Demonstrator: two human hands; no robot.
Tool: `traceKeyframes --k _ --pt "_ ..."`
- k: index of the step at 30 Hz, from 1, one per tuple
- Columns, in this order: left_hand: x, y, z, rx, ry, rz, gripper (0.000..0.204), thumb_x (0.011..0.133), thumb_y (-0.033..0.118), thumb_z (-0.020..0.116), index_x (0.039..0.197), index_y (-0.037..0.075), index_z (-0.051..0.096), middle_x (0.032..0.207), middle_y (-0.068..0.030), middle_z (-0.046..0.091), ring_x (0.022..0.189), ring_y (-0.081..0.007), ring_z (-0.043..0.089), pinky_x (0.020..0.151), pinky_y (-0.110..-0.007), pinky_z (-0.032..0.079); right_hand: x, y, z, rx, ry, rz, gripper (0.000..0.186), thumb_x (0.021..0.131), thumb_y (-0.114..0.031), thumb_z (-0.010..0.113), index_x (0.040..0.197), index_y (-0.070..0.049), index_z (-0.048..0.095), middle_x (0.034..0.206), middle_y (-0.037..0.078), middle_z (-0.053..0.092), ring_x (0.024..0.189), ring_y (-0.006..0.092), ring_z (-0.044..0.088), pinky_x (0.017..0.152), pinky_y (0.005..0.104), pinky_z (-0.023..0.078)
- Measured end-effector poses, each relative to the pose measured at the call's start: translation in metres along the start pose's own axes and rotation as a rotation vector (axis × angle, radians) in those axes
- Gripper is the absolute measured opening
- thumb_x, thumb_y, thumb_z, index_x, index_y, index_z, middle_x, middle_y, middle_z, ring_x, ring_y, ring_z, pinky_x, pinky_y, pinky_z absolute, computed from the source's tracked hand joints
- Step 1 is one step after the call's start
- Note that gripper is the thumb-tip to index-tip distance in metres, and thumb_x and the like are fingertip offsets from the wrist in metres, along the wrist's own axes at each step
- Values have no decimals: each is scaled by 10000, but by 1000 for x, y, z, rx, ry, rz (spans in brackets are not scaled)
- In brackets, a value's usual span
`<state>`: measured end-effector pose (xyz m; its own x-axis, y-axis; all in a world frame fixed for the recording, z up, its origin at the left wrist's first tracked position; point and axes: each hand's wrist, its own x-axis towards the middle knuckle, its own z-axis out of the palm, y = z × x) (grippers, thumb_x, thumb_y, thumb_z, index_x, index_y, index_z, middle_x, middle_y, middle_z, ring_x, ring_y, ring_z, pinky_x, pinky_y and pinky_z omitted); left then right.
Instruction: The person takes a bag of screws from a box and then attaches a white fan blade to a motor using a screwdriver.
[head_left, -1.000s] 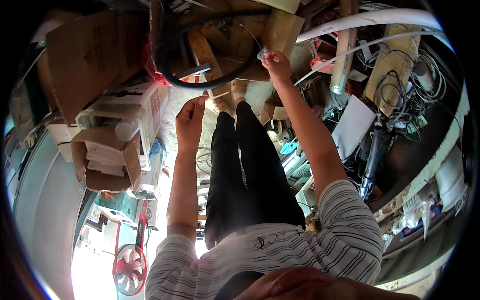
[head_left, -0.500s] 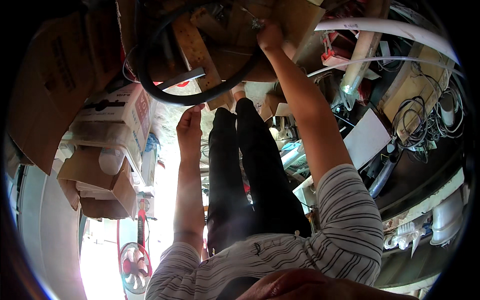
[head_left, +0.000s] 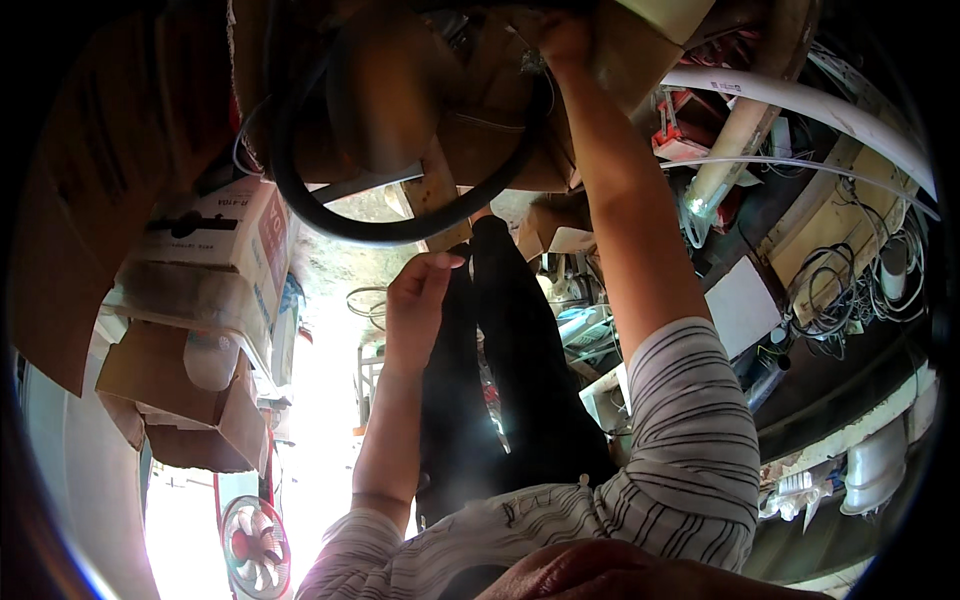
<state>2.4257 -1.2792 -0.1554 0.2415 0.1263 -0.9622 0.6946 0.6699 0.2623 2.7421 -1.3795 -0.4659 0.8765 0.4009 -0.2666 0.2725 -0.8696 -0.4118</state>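
Black and bent round, one hose (head_left: 380, 234) sweeps across the upper middle, left of the right forearm! Its lower bow points back toward the person's body, and both sides run away from the body into shadow; the long axis is a curve, with no single heading, and its far part is too dark to follow. Two hands are in play: the left hand (head_left: 416, 292) sits just below the bow, thumb and fingertips drawn together, and I cannot tell whether anything is between them. Up in the gloom, the right hand (head_left: 566, 42) is blurred; I cannot tell whether it grips, but one greyish bit (head_left: 532, 62) shows at its fingers. Around the hose: one wooden plank (head_left: 437, 195), one metal bar (head_left: 370, 183) and one brown box (head_left: 628, 70). Out to the left, two more boxes, one white (head_left: 200, 225), one open and brown (head_left: 215, 435), then one fan (head_left: 255, 548) below. Over to the right, one thick white pipe (head_left: 800, 105), one thin tube (head_left: 790, 161), one white panel (head_left: 742, 305).
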Motion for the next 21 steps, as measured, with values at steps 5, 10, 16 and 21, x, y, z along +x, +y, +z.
traceKeyframes --k 5,10,16,21 --pt "-7 15 16 9 -50 106 222 983 220 549 1013 29 659 795 63 571 673 -9 413 616 -173 337 -46 -12 -45 243 79 -70 123 915 -143 551 1006 -62 568 840 160 639 808 340 638 729 413 510" --pt "2 51 36 -75 -32 273 262 969 262 574 1055 25 647 837 37 571 759 -34 481 650 -188 380 -115 -93 -139 733 -12 29 149 974 -189 540 982 -41 528 809 69 610 787 204 642 681 322 504" --pt "-10 99 50 -165 -120 540 308 937 313 622 1064 32 603 844 26 560 742 -65 491 613 -222 406 -175 -196 -257 1163 -337 149 175 934 -211 638 1002 -68 564 815 -33 576 729 48 556 562 172 380" --pt "-53 114 38 -341 -143 506 126 946 238 617 871 138 603 618 102 408 504 -4 284 473 -194 231 -193 -228 -298 1046 -198 -31 141 942 -167 617 1014 -48 594 860 -3 649 759 55 591 674 221 476"
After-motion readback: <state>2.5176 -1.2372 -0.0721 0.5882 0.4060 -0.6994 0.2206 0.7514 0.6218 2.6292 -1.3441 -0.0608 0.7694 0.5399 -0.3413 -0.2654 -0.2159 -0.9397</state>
